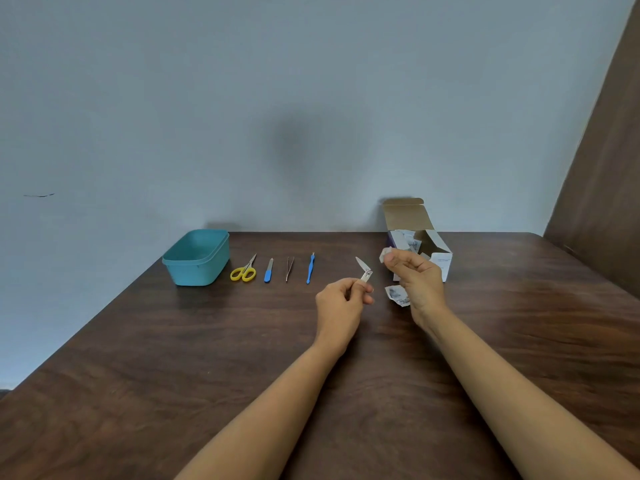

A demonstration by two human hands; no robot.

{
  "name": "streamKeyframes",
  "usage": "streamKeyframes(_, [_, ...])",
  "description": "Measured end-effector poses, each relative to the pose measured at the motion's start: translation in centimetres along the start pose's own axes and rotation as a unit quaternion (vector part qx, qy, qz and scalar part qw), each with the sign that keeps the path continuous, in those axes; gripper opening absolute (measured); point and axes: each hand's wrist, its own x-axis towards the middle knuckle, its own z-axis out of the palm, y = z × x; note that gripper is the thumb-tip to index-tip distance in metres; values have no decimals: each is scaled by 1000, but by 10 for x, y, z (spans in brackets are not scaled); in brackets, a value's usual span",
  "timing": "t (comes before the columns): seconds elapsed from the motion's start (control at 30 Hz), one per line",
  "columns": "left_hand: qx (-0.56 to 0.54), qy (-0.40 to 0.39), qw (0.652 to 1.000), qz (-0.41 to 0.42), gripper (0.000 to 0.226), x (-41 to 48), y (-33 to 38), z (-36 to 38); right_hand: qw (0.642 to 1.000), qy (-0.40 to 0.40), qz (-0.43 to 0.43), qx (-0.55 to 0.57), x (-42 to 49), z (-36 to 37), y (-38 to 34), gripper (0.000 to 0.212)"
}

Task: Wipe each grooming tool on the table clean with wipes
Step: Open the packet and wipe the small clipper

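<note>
My left hand [341,301] pinches a small metal nail clipper [364,270] above the table, its lever swung open and pointing up-left. My right hand [417,282] is just right of it, holding a small white wipe [385,253] in its fingertips. A torn wipe wrapper [396,295] lies under that hand. In a row on the table to the left lie yellow-handled scissors [244,270], a blue nail file [268,270], metal tweezers [289,268] and a blue cuticle tool [310,268].
A teal plastic tub [196,257] stands at the left end of the row. An open cardboard box [417,233] of wipe sachets sits at the back right, close behind my right hand. The dark wooden table [207,358] meets the wall behind.
</note>
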Motion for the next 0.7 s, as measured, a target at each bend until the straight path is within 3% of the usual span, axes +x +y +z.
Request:
streamKeyframes(0.3, [-90, -7, 996, -5, 24, 2, -4, -3, 976, 8, -126, -177, -8, 9, 12, 8])
streamKeyframes(0.53, [-92, -32, 995, 17, 27, 2, -4, -2, 972, 17, -139, -190, -11, 14, 10, 7])
streamKeyframes(0.7, [-91, -25, 995, 16, 29, 3, -5, -2, 986, -47, -111, -118, -12, 13, 7, 15])
